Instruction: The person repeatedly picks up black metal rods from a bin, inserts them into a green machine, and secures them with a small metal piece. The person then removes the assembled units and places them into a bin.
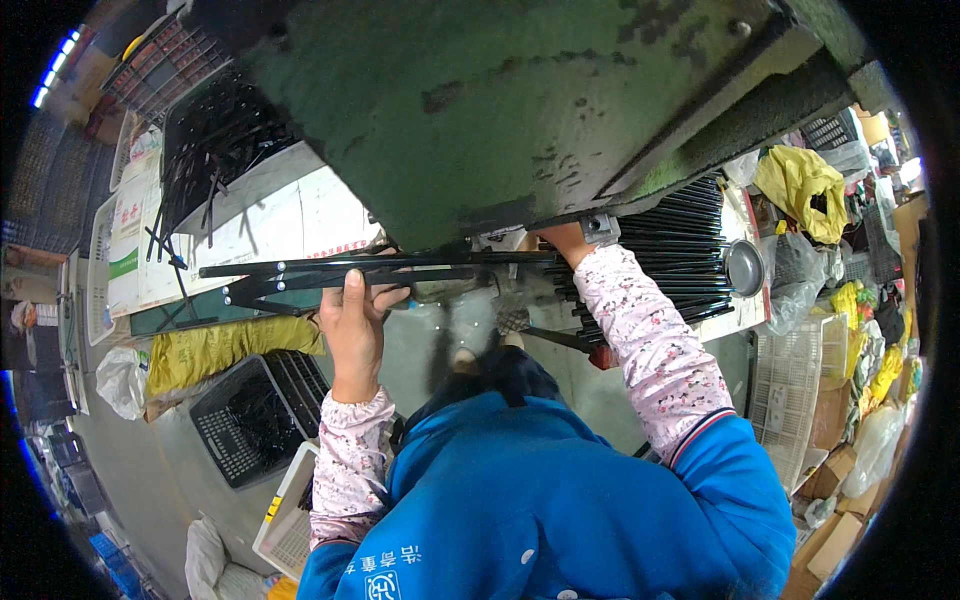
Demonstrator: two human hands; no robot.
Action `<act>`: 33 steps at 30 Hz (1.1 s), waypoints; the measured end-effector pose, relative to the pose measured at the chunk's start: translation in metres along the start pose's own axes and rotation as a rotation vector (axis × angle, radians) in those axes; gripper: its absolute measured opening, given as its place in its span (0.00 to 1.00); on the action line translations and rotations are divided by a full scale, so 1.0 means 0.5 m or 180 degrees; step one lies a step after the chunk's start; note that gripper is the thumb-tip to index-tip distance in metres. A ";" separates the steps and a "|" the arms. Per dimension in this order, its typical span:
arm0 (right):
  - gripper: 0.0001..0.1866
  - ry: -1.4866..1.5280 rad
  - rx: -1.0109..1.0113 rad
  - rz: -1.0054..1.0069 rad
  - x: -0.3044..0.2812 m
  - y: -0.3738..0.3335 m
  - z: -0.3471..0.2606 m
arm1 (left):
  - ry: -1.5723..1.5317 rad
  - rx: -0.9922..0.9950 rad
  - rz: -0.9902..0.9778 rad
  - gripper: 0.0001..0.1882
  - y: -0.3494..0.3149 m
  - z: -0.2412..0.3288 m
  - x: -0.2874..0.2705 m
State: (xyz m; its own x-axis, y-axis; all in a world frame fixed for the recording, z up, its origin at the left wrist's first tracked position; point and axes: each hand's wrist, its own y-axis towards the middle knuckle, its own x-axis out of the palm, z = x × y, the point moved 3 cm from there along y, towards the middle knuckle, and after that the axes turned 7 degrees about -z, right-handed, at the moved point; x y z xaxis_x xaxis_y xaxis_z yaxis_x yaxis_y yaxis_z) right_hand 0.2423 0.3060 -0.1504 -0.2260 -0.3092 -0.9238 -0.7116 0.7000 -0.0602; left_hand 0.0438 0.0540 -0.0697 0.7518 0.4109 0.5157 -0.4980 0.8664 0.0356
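Long black riveted bars (240,269), several of them joined by shiny rivets at their left end, stretch crosswise in front of me. My left hand (354,318) is closed around them from below, thumb up against the lower bars. The upper bar runs right as far as my right hand (566,241), which reaches in under the green machine (470,110). Beside that hand sits a small metal block (600,229) on the machine's lower edge. The fingers of my right hand are hidden behind the machine, so their grip does not show.
A dense stack of black rods (670,250) lies to the right, with a round grey dish (744,268) at its end. More black pieces fill a dark bin (225,130) at the far left. Black crates (245,420) stand on the floor, and a white crate (790,390) at right.
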 end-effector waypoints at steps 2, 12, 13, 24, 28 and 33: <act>0.10 0.0015 -0.0007 0.0073 -0.027 -0.009 -0.007 | 0.0003 0.0031 -0.0010 0.18 0.001 -0.001 0.001; 0.13 0.0836 -0.0842 -0.0494 -0.200 -0.082 -0.215 | -0.0020 0.0123 0.0033 0.15 -0.005 -0.002 0.008; 0.14 0.1245 -0.0979 -0.0721 -0.193 -0.082 -0.220 | -0.0027 0.0111 0.0064 0.15 -0.005 -0.003 0.008; 0.18 0.0772 -0.1269 -0.0047 -0.129 -0.107 -0.208 | -0.0024 0.0140 0.0182 0.16 -0.013 -0.012 0.012; 0.20 0.0851 -0.1066 -0.0011 -0.151 -0.120 -0.236 | -0.0090 0.0179 0.0237 0.14 -0.013 -0.013 0.011; 0.21 0.1427 -0.0539 -0.0368 -0.145 -0.110 -0.201 | -0.0081 0.0134 0.0205 0.15 -0.012 -0.016 0.010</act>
State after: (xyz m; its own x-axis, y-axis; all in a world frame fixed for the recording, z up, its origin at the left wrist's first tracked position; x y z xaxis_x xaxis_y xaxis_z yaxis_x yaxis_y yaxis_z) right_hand 0.2311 0.2252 -0.0422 -0.3768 -0.6513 -0.6586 -0.8386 0.5418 -0.0560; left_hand 0.0540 0.0533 -0.0741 0.7067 0.4576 0.5396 -0.5631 0.8256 0.0374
